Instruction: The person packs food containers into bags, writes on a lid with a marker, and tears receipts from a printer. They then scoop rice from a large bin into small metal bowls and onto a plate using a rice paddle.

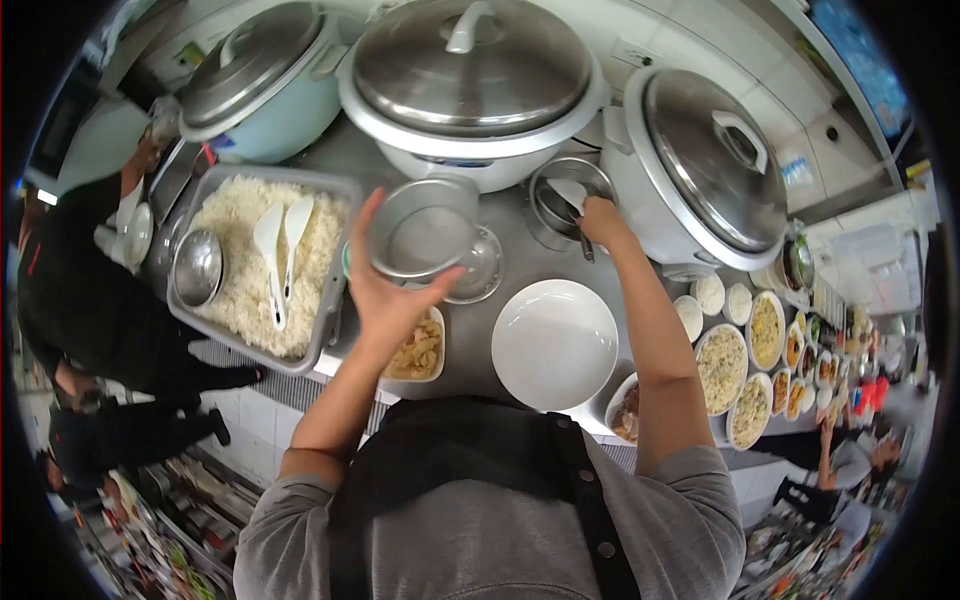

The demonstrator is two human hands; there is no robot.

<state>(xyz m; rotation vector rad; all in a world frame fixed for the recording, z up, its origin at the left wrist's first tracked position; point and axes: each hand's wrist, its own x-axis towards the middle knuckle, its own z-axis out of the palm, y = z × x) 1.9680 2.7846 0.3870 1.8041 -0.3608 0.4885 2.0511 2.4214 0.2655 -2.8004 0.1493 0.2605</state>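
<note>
My left hand (388,305) is wrapped around a round metal bowl (420,240), thumb and fingers on opposite sides of it. The bowl overlaps a clear round dish (482,268) on the counter in this view. Over a deep metal pot (545,222), my right hand (607,222) is closed on a white rice paddle (568,190), whose blade lies inside the pot's rim. A dark handle (587,248) shows just below those fingers. In front of me sits a white plate (555,345) with nothing on it.
A grey tub (335,290) of cooked rice with two white paddles (268,250) and a metal bowl (198,268) is at left. Large lidded cookers (470,70) line the back. Several filled bowls (720,365) crowd the right. Co-workers (95,290) stand at left and far right.
</note>
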